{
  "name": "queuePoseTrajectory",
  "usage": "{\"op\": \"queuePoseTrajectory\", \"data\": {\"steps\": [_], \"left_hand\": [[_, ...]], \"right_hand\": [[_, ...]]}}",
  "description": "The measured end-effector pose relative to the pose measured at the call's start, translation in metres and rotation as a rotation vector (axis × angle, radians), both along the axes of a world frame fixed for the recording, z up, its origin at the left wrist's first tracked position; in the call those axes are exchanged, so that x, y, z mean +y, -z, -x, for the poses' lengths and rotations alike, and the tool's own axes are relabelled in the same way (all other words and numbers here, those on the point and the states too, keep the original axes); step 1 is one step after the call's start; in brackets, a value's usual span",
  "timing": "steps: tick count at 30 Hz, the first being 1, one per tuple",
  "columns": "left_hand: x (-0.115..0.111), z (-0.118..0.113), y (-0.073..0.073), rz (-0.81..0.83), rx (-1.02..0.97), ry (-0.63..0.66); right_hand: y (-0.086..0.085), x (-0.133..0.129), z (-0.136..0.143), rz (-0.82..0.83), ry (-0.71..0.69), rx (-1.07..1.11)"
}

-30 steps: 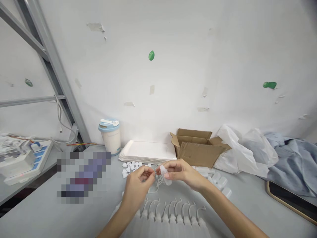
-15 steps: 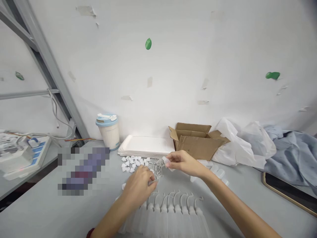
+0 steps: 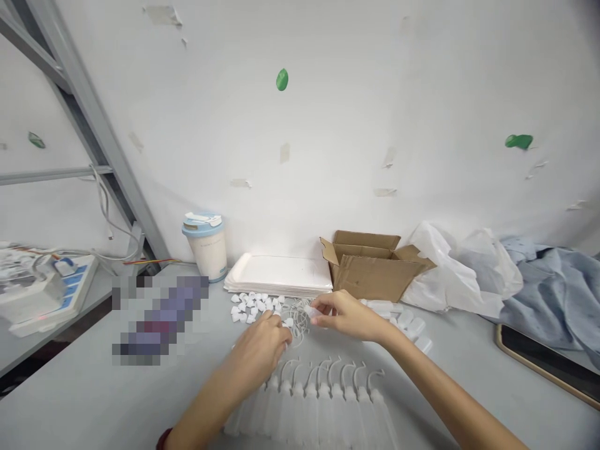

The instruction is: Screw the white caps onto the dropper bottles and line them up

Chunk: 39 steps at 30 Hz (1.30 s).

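My right hand (image 3: 345,317) pinches a small translucent white plastic piece (image 3: 310,310) between thumb and fingers, just over a loose heap of thin grey-white cords (image 3: 299,334). On the heap's left side is my left hand (image 3: 263,345), fingers curled; whatever they hold, if anything, is hidden. Small white caps (image 3: 253,304) lie scattered beyond the left hand. In front of both hands is a row of translucent plastic tubes (image 3: 323,415), each with a short curved cord at its top. More translucent tubes (image 3: 413,328) lie beyond my right wrist.
Along the wall stand a lidded cup (image 3: 209,253), a stack of white sheets or trays (image 3: 281,272), an open cardboard box (image 3: 375,275) and a white plastic bag (image 3: 440,281). A phone (image 3: 546,362) and blue-grey cloth (image 3: 555,287) lie right. A pixelated patch covers something left.
My right hand has shifted slightly left and down with the plastic piece, over the cords. My left hand has moved slightly left and up. The view tilted a little.
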State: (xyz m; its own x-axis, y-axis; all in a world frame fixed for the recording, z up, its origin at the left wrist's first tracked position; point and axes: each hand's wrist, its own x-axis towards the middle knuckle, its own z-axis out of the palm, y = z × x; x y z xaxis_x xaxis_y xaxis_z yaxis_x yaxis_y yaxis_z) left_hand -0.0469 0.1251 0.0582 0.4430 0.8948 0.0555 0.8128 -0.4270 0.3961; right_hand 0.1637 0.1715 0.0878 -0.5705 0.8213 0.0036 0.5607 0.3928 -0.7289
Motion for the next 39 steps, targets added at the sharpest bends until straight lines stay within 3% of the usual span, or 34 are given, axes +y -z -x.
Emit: {"op": "queuePoseTrajectory", "data": {"steps": [3, 7, 13, 19, 28, 35, 39], "left_hand": [[0.001, 0.001, -0.005, -0.003, -0.199, -0.04], [0.002, 0.0, -0.013, 0.031, -0.487, -0.23], [0.001, -0.009, -0.01, 0.088, -0.708, -0.402], [0.0, -0.011, -0.003, 0.119, -0.737, -0.369], [-0.008, -0.015, -0.012, 0.033, -0.729, -0.265], [-0.002, -0.01, -0.01, 0.17, -0.939, -0.359], [-0.001, -0.01, -0.013, 0.251, -0.963, -0.402]], "right_hand": [[-0.008, -0.006, 0.003, 0.009, -0.027, -0.003], [-0.019, -0.015, 0.007, 0.092, -0.062, 0.047], [-0.011, -0.017, 0.013, 0.155, -0.117, 0.133], [-0.001, -0.014, 0.015, 0.181, -0.103, 0.18], [0.002, -0.013, 0.018, 0.156, -0.049, 0.248], [0.005, -0.014, 0.02, 0.164, -0.032, 0.351], [0.005, -0.015, 0.021, 0.142, -0.019, 0.375]]}}
